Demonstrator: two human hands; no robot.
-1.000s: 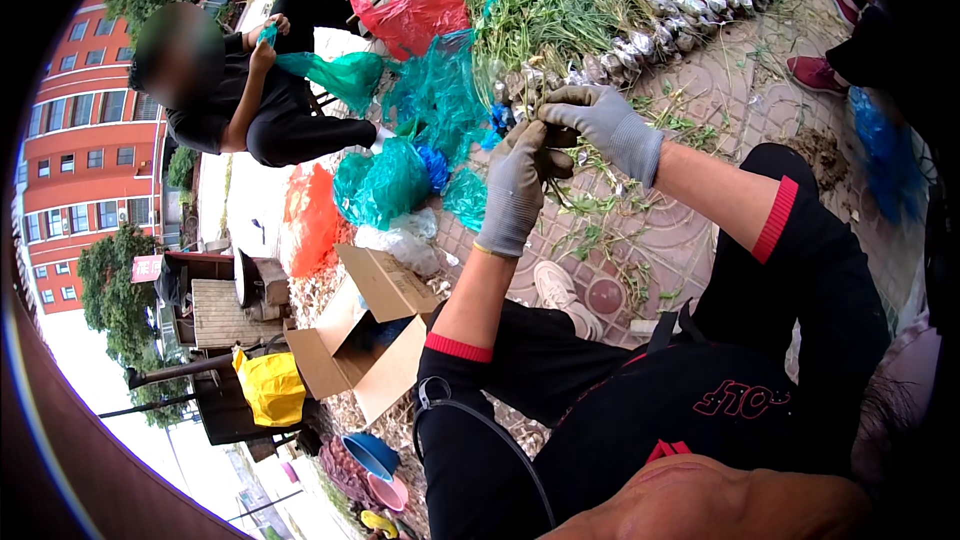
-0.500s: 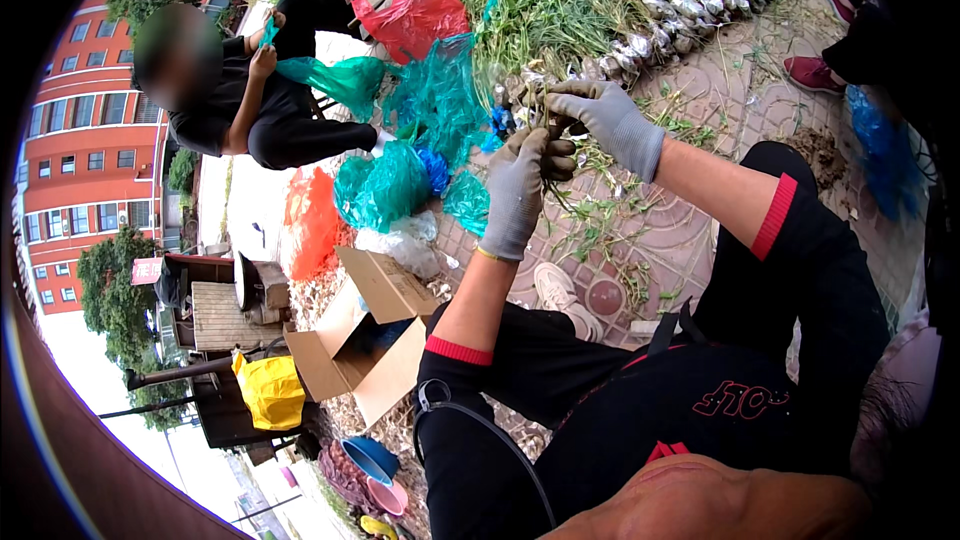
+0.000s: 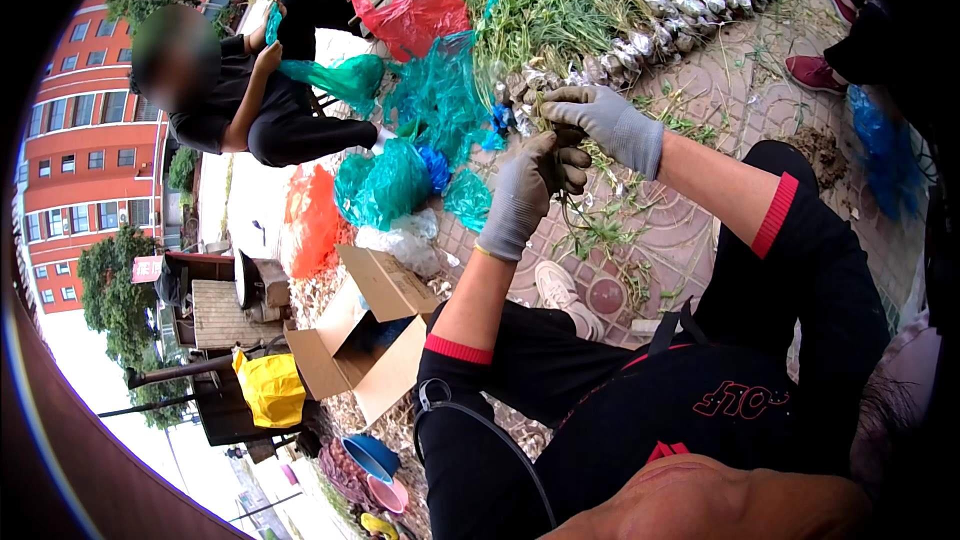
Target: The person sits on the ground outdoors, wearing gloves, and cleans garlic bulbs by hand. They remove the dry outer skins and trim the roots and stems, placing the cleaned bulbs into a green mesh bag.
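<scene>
Both of my hands wear grey gloves with dark, soiled fingers and are raised in front of me. My left hand is closed round thin plant stems, whose loose ends hang below its fingers. Just above, my right hand pinches the upper part of the same stems at its fingertips; my fingers hide most of them. Behind my hands lies a large heap of green leafy plants. Along its near edge runs a row of root ends wrapped in clear plastic.
A seated person at the left handles a green bag. Teal bags, a red bag and an open cardboard box lie nearby. Plant scraps litter the paving. Another person's red shoe stands at right.
My hands have drawn slightly apart, the left one moving a little lower. Both stay closed on the stems. The seated person's hands have shifted slightly along the green bag.
</scene>
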